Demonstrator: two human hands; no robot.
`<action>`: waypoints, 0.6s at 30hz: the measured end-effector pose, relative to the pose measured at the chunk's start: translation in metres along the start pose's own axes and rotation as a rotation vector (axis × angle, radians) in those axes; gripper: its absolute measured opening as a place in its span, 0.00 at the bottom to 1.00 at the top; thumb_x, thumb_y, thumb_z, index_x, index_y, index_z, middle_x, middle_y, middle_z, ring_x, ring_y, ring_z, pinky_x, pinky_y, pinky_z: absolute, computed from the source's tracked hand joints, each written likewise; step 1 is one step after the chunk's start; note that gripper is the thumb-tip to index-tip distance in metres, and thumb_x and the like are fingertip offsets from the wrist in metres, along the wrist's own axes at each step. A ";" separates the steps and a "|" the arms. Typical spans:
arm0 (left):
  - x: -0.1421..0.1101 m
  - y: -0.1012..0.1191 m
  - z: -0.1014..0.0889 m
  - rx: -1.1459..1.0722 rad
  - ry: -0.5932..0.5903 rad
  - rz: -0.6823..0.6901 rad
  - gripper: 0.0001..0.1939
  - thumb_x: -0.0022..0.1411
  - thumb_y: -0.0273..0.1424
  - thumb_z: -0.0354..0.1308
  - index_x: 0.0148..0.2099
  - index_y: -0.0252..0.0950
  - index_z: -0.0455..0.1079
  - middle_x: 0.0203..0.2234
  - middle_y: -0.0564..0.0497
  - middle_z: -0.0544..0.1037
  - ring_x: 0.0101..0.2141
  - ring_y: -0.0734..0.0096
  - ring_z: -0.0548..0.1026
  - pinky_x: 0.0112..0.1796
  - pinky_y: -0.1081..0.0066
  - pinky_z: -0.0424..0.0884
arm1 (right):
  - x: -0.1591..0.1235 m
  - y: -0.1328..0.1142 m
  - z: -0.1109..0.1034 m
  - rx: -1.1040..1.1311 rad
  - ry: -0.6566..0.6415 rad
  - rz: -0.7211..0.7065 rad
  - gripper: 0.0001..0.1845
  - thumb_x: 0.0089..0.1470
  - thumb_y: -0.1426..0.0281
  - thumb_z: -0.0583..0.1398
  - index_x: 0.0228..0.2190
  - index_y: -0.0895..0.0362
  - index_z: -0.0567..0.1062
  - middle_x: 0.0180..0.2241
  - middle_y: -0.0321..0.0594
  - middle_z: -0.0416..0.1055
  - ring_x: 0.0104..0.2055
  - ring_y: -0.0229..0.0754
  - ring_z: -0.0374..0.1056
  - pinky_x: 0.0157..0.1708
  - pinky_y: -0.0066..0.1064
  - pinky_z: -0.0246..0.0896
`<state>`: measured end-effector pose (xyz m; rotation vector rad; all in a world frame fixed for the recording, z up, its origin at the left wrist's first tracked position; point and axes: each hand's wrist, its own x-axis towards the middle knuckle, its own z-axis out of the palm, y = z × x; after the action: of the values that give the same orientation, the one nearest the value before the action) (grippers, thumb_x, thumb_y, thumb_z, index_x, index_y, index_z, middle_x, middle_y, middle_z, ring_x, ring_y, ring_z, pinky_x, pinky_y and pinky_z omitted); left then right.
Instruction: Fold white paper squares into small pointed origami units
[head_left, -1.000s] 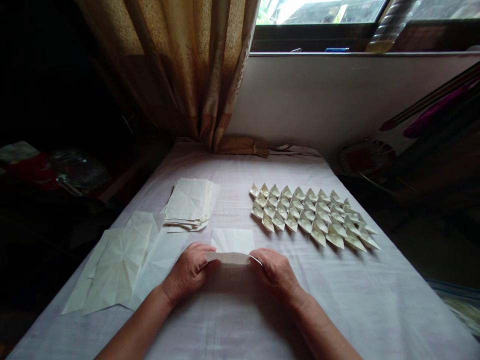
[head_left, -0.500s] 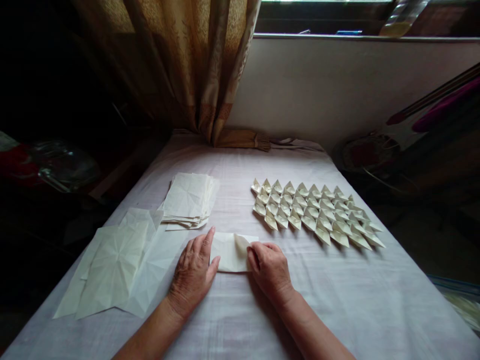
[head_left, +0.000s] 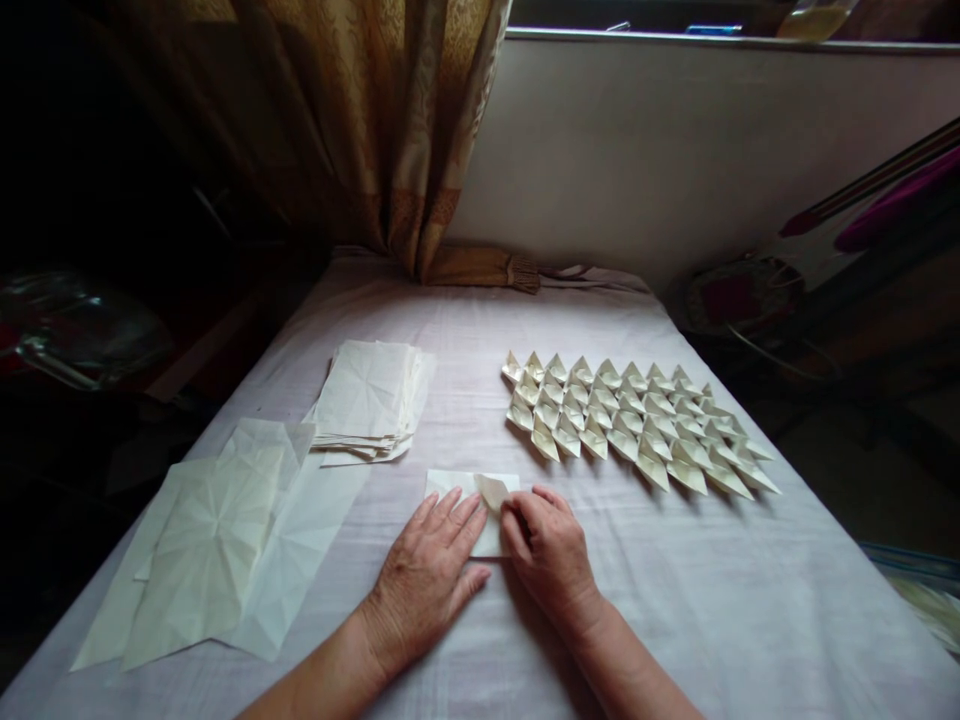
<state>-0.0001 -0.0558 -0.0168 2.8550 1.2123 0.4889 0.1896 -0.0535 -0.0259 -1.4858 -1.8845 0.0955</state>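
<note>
Head view: folded paper [head_left: 489,541] lay partly beneath spread fingers of left hand [head_left: 427,572], long axis unclear; right hand [head_left: 551,562] pinched raised flap [head_left: 491,492] in curled fingers, flap just right of left fingertips.

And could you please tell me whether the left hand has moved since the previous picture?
Yes: judged against the paper stack, the left hand has moved right, over the folded sheet.
</note>
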 end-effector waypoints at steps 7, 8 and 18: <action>0.001 0.000 -0.001 -0.011 -0.002 0.002 0.25 0.69 0.43 0.50 0.63 0.37 0.62 0.60 0.49 0.69 0.61 0.61 0.64 0.60 0.60 0.58 | -0.002 0.002 0.000 -0.025 0.050 0.039 0.14 0.59 0.71 0.53 0.46 0.60 0.72 0.25 0.38 0.73 0.33 0.44 0.70 0.42 0.36 0.66; 0.001 0.001 -0.001 -0.013 -0.001 -0.001 0.25 0.69 0.43 0.50 0.63 0.37 0.63 0.60 0.49 0.69 0.61 0.61 0.64 0.60 0.59 0.58 | -0.002 0.002 0.001 -0.027 0.045 0.058 0.16 0.59 0.71 0.53 0.47 0.61 0.71 0.25 0.38 0.73 0.33 0.44 0.70 0.41 0.36 0.66; 0.002 0.001 -0.003 -0.022 -0.003 -0.008 0.25 0.69 0.43 0.50 0.63 0.37 0.62 0.61 0.49 0.68 0.61 0.61 0.64 0.60 0.59 0.58 | -0.003 0.002 0.004 0.001 0.038 0.122 0.21 0.59 0.69 0.54 0.53 0.63 0.69 0.23 0.37 0.70 0.32 0.45 0.68 0.38 0.36 0.68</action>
<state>0.0011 -0.0557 -0.0134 2.8308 1.2102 0.4946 0.1895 -0.0545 -0.0312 -1.5907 -1.7630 0.1245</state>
